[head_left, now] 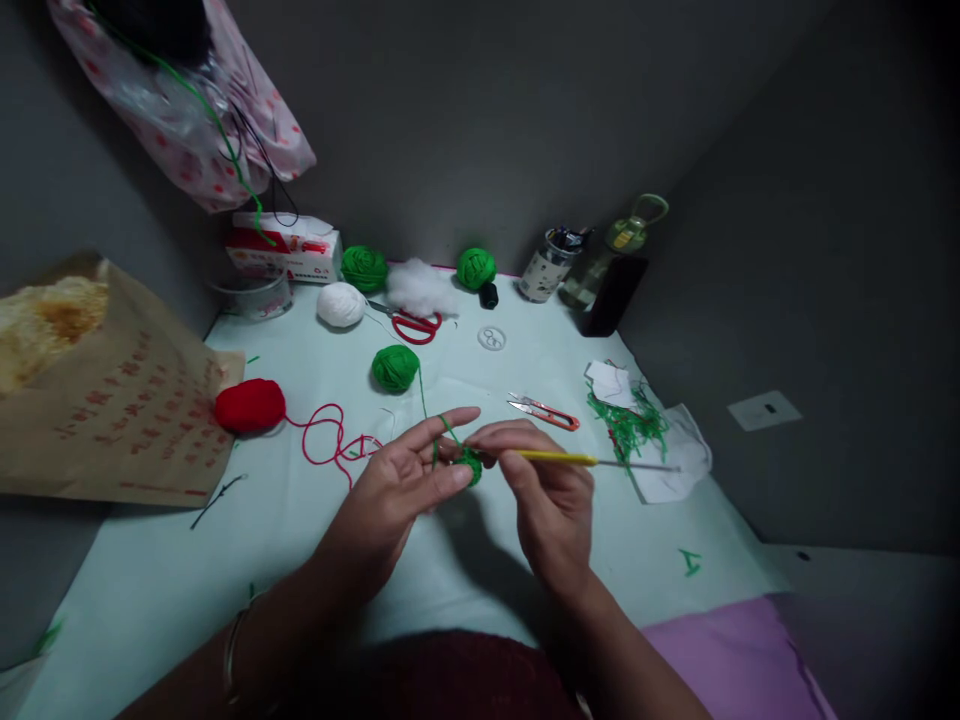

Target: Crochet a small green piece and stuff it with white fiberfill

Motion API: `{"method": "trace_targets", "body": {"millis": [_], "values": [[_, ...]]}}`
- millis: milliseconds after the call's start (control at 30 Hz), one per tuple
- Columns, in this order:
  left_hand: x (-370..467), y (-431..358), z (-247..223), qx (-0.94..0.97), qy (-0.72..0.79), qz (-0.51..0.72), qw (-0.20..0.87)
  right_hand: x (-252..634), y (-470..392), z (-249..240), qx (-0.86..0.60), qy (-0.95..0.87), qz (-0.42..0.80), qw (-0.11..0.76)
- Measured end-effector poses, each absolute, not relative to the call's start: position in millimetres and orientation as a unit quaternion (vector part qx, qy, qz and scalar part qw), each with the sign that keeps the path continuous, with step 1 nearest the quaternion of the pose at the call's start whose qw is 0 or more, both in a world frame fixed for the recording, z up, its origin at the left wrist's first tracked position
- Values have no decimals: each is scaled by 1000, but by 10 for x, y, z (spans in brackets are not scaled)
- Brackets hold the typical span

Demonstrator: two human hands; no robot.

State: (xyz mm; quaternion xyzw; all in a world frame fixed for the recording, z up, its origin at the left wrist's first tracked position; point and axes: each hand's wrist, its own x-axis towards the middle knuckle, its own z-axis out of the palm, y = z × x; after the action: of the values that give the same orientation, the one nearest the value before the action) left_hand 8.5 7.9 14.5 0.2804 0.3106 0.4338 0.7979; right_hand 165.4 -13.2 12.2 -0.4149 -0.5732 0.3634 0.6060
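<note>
My left hand pinches a small green crocheted piece between thumb and fingers, its index finger stretched out with green yarn looped round it. That strand runs back to a green yarn ball on the table. In my right hand is a crochet hook with a yellow handle, held like a pen. The hook's tip meets the green piece, and the tip itself is hidden by the fingers. The hook's thin metal rear end points right.
Red yarn and a paper bag stand left. Behind are red scissors, white yarn, stuffing and a bottle. Orange snips and green yarn scraps lie right.
</note>
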Motion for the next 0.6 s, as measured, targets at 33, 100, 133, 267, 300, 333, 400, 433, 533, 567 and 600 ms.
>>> {"method": "trace_targets", "body": {"millis": [33, 100, 133, 267, 300, 333, 400, 433, 533, 567, 600], "values": [[98, 74, 144, 289, 315, 436, 792, 1646, -132, 113, -425, -585, 353, 594], [120, 64, 131, 293, 330, 451, 776, 1641, -144, 89, -442, -613, 306, 578], [127, 60, 122, 290, 335, 458, 771, 1644, -154, 77, -447, -637, 266, 569], [112, 81, 112, 228, 314, 441, 809, 1699, -171, 69, -430, -728, 116, 521], [97, 95, 122, 206, 307, 428, 824, 1716, -163, 77, -428, -718, 126, 534], [82, 111, 134, 188, 302, 418, 836, 1731, -151, 88, -430, -692, 157, 558], [53, 136, 158, 167, 302, 415, 842, 1745, -120, 105, -429, -612, 252, 615], [45, 143, 164, 167, 302, 421, 839, 1741, -104, 108, -424, -569, 303, 636], [51, 136, 144, 211, 299, 428, 826, 1693, -74, 85, -401, -512, 405, 643], [61, 126, 131, 232, 299, 425, 822, 1672, -72, 71, -404, -515, 415, 632], [72, 114, 119, 252, 300, 422, 817, 1654, -73, 57, -410, -524, 413, 622]]}}
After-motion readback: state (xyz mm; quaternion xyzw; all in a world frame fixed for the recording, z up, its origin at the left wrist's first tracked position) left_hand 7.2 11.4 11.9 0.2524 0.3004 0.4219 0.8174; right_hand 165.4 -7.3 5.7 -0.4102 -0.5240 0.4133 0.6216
